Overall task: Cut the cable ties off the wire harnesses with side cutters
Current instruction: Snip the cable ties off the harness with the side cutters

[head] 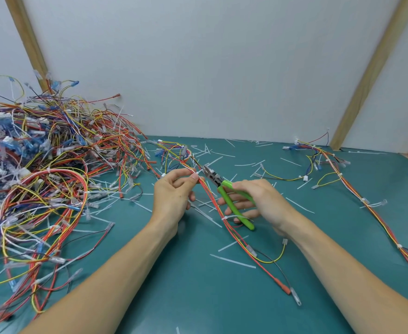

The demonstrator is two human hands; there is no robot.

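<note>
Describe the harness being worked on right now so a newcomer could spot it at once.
Start at the big tangled pile of wires on the left of the green table. Look right to mid-table, where the left hand pinches a red wire bundle near the green-handled cutters in the right hand. It alone is held.

Bright, even, soft-shadowed light; wide-angle bowing at edges, slight softness.

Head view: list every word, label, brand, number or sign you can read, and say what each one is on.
None can be read.
Green-handled side cutters, held in the right hand: dark marks near the pivot, too blurred to read.
Red, yellow and white wire harness, pinched by the left hand: no print visible.
White and blue connectors in the tangled wire pile: too small to tell.
</note>
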